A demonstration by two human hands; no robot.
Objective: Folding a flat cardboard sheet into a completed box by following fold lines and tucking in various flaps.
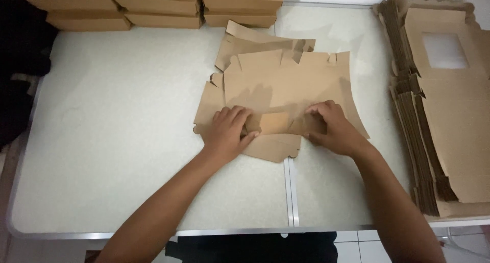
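Sitting at 3 o'clock: tall stack of flat blanks (444, 115); at 12: folded boxes (153, 7). Lying centre-table (102, 140): cardboard blank (286, 84), long axis running 9 to 3. Pressing its near flap: left hand (227, 133) and right hand (332, 127), fingers curled, pinching the fold.

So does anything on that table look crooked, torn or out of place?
Nothing looks damaged. One loose cardboard blank lies askew, partly under the flat box blank that both hands press. The stack of blanks at the right is fanned unevenly.
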